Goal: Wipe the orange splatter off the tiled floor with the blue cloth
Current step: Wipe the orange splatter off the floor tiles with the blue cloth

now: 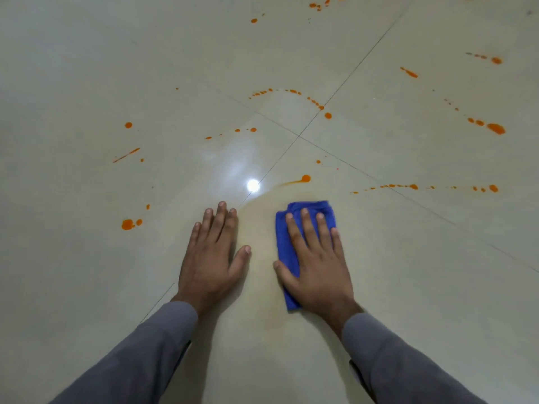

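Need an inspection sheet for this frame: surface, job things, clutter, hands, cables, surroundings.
Surface: glossy tiled floor, faint yellowish smear around the cloth, lamp glare.
Job things: folded blue cloth flat on the floor; orange splatter scattered ahead and to both sides.
Clutter: nothing seen.
Hands: left hand flat on bare floor; right hand pressing the cloth, fingers straight.
Cables: nothing seen.
Surroundings: only floor in view.

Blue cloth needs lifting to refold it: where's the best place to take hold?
Pinch the far edge of the blue cloth, coming from above and ahead. That folded end sticks out bare past the fingertips of the right hand, which lies flat over the rest. The near corner by the wrist is a smaller, likely poorer hold.
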